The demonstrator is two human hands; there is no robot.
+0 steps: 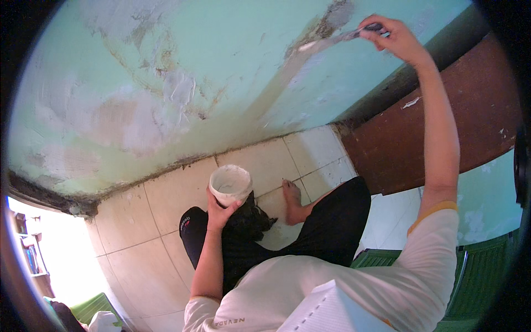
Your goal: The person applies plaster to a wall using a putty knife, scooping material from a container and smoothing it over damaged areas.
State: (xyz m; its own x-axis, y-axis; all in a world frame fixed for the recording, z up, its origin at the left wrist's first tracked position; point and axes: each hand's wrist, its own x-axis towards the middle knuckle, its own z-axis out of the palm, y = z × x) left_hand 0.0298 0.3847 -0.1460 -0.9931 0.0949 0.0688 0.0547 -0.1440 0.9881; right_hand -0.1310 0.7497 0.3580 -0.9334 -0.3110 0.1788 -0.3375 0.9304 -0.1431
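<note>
My right hand (391, 40) is raised at the upper right, its fingers closed round the dark handle of a putty knife (349, 35). The knife's blade, with pale filler on it, lies at a rough, damaged grey-brown patch (312, 40) of the wall. Low in front of me, my left hand (220, 210) is wrapped round a white tub (231, 187). White paste coats the tub's inside. The light green wall (238, 61) carries several whitish smears of filler and cracked, stained spots.
Cream floor tiles (141, 265) meet the wall along a dark, crumbling edge. A brown door panel (398, 149) stands at the right. Green plastic chairs (481, 276) are at the lower right. A black bag-like thing (246, 224) lies beneath the tub. Shelves (33, 254) show at far left.
</note>
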